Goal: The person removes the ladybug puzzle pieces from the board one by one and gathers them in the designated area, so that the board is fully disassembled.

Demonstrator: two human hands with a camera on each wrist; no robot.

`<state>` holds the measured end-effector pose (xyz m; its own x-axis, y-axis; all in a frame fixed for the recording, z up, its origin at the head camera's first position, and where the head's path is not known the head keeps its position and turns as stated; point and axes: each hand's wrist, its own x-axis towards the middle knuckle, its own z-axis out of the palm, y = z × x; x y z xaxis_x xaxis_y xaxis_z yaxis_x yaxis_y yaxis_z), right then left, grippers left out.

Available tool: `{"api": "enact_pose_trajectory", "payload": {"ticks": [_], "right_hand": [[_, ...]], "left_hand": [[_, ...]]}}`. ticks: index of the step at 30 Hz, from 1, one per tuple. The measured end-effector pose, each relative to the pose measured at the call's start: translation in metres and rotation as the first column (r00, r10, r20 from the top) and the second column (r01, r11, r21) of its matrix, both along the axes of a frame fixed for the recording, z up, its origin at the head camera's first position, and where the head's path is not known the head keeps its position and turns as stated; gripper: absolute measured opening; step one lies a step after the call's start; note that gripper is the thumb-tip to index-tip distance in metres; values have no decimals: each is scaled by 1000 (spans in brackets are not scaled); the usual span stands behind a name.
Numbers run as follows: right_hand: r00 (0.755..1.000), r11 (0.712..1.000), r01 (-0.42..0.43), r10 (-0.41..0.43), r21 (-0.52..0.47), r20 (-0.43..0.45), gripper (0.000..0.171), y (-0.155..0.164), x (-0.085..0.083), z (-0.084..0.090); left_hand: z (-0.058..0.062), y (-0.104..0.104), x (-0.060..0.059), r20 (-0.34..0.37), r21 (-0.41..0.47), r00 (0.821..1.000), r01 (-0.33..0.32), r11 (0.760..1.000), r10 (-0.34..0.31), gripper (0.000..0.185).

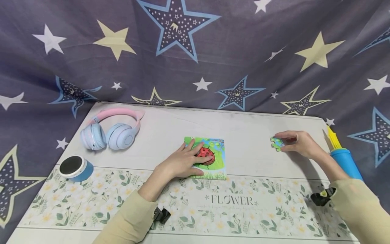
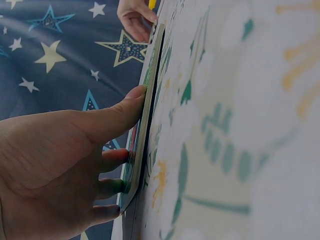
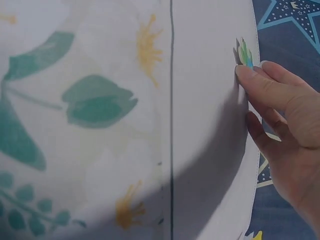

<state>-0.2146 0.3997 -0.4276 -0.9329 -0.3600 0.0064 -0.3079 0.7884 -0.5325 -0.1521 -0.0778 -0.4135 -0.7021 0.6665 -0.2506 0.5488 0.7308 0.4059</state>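
Observation:
A square ladybird puzzle board (image 1: 217, 159) lies flat in the middle of the table. My left hand (image 1: 198, 157) rests on it, fingers spread straight over the red ladybird. The left wrist view shows the thumb (image 2: 127, 102) against the board's edge (image 2: 149, 95) and the fingers (image 2: 112, 157) flat on its face. Far to the right, my right hand (image 1: 286, 142) pinches a small green and blue puzzle piece (image 1: 276, 143) low over the white tabletop. In the right wrist view the index fingertip (image 3: 246, 74) touches that piece (image 3: 244, 54).
Pink and blue cat-ear headphones (image 1: 112, 130) lie at the back left, with a round blue speaker (image 1: 74, 167) in front of them. A blue pump with a yellow tip (image 1: 342, 154) lies at the right edge. A flower-print mat (image 1: 231, 203) covers the front; star-print cloth hangs behind.

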Motion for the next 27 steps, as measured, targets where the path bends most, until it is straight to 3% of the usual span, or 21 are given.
{"api": "enact_pose_trajectory", "payload": {"ticks": [13,27], "right_hand": [[1000,996,-2,4,-95,19,54,4,5,-11],[998,997,-33,36,-69,42,54,2,3,-1]], "left_hand": [[1,1,0,0,-3,1000,1,1000,-1,60],[-1,1,-1,2,6,1000,-5,1000,5,59]]}}
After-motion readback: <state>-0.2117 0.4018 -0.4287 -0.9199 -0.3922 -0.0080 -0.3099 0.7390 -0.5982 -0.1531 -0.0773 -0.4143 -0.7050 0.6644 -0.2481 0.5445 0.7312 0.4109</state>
